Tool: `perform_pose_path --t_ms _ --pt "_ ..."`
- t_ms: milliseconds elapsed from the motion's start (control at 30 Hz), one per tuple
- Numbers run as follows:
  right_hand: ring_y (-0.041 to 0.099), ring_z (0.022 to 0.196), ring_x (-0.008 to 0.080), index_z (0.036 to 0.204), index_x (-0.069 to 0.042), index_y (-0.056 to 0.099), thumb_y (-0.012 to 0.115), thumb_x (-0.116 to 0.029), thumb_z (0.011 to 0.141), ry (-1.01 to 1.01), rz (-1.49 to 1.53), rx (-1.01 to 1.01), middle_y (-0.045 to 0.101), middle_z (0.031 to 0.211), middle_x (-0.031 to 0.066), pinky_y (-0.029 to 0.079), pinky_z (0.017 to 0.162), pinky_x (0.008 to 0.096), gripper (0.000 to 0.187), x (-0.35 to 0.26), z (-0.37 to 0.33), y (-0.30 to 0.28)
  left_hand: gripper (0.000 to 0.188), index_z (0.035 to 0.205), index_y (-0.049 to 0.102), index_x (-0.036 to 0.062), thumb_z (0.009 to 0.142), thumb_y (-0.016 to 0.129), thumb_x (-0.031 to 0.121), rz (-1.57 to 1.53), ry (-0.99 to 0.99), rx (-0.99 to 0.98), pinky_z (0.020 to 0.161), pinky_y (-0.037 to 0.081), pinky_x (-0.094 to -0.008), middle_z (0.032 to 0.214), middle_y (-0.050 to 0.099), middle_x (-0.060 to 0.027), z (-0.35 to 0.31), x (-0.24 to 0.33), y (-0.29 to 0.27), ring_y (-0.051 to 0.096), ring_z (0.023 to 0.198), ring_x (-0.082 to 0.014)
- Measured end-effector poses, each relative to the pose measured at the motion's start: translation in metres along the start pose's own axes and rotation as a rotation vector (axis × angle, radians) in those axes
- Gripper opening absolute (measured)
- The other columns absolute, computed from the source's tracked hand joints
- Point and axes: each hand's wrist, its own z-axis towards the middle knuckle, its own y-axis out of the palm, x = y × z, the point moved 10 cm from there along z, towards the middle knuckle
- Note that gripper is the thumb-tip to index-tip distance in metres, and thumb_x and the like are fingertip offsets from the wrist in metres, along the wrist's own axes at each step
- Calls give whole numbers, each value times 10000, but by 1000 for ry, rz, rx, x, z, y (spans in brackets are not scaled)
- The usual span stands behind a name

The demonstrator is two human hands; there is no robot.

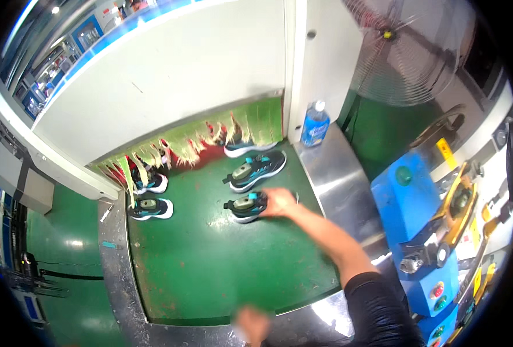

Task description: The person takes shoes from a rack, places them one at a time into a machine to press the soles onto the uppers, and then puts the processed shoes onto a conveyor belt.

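Note:
My right hand (279,202) is closed round the front part of a black and teal sneaker (246,206) with a white sole. The sneaker stands on a green belt, and a grey-green shoe last shows in its opening. Just beyond it is a second, matching sneaker (262,171). My left hand (252,325) is a blur at the near edge of the belt, its fingers unreadable. At the left side of the belt sit another sneaker (151,209) and, behind it, one more (152,184) partly under the curtain. A further sneaker (249,148) is half hidden under the frayed strips.
A white machine housing (181,75) rises behind the green belt (227,260), with a torn green curtain (256,121) below it. On the metal ledge at right stands a blue bottle (315,124). Blue control boxes (404,196) and a caged fan (404,52) are farther right.

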Motion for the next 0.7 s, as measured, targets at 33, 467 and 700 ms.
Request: perform_pose_path --t_ms 33,467,700 --pt "640 800 348 956 -55 629 747 -551 553 132 -71 -9 656 860 179 515 712 448 650 -15 -9 7 188 785 623 82 636 655 192 11 -63 4 565 455 -392 720 604 -125 1 -1 -6 569 635 -312" --pt "546 1106 284 1221 -16 511 806 -306 586 -127 616 -302 547 1216 183 448 925 380 757 -250 -327 -77 440 1234 444 -11 880 572 216 -1210 -734 -1436 924 447 -395 1172 550 -170 -56 34 -31 554 1069 -271" --pt "439 1208 233 1365 -27 316 689 -148 781 85 990 552 429 1325 150 354 1012 351 704 -194 -426 -106 393 1183 491 -19 861 566 193 -1228 3 -1165 904 440 -404 1161 559 -154 -35 165 -117 547 1055 -278"
